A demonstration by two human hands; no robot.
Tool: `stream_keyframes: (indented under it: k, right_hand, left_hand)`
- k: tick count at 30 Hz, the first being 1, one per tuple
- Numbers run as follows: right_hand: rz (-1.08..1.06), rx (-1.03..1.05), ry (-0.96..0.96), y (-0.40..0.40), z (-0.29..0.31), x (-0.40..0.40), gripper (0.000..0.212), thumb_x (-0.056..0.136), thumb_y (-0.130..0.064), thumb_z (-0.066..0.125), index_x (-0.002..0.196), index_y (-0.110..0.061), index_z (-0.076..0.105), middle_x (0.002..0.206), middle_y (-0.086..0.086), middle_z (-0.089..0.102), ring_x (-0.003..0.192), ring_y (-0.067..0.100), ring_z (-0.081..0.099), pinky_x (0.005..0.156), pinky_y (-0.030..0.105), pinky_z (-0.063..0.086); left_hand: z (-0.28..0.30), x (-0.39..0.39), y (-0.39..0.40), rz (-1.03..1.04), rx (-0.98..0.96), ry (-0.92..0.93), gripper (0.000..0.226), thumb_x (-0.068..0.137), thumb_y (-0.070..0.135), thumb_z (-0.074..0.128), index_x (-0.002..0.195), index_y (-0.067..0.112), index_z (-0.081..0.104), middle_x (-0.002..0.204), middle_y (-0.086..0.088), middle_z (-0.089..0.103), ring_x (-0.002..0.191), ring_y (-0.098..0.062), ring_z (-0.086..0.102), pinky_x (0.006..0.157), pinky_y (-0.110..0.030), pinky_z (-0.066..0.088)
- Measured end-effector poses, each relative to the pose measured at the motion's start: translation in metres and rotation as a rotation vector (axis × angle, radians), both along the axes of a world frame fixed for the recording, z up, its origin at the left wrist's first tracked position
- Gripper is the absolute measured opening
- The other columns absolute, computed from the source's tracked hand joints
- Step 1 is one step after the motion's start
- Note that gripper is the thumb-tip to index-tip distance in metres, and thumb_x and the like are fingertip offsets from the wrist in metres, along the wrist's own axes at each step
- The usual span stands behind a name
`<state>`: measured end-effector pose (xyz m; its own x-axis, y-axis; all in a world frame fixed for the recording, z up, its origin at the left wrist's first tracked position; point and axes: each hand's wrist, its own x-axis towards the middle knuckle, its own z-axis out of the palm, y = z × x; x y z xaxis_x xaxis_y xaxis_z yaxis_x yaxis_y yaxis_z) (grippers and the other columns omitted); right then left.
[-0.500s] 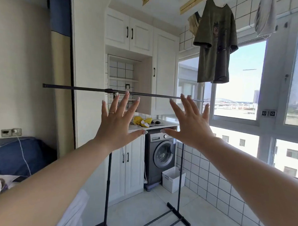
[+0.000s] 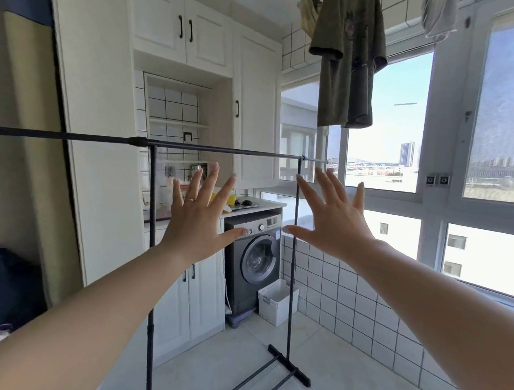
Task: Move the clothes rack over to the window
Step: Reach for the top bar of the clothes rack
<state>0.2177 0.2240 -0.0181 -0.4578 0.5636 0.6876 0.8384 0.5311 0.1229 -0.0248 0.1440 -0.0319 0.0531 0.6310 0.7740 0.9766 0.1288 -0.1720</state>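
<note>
A bare black clothes rack (image 2: 222, 149) stands in front of me, its top bar running from the left edge to about the middle, on two uprights with a floor foot at the lower right. My left hand (image 2: 197, 221) and my right hand (image 2: 331, 218) are stretched out with fingers spread, just below the bar and not touching it. Neither hand holds anything. The window (image 2: 394, 127) fills the right side, beyond the rack's right end.
A grey washing machine (image 2: 253, 256) sits under a counter behind the rack, with a white basket (image 2: 276, 301) beside it. White cabinets (image 2: 180, 32) line the back wall. A green T-shirt (image 2: 348, 60) hangs overhead near the window. A tiled low wall runs below the glass.
My view has come closer and shifted right. Both hands, which were up at the bar's level, now sit a little below it, still spread open.
</note>
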Motion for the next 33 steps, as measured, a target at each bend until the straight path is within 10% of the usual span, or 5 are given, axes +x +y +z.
stream_keyframes:
  k: [33]
  right_hand:
    - [0.051, 0.034, -0.091, 0.574, 0.013, 0.012, 0.084, 0.089, -0.039, 0.051, 0.147, -0.034, -0.008, 0.159, 0.005, -0.013, 0.145, 0.022, -0.016, 0.11, 0.063, -0.007]
  left_hand:
    - [0.016, 0.012, 0.566, 0.081, 0.008, 0.026, 0.094, 0.072, 0.079, 0.026, 0.143, 0.034, -0.015, 0.157, -0.005, -0.016, 0.143, -0.031, -0.014, 0.112, -0.064, -0.002]
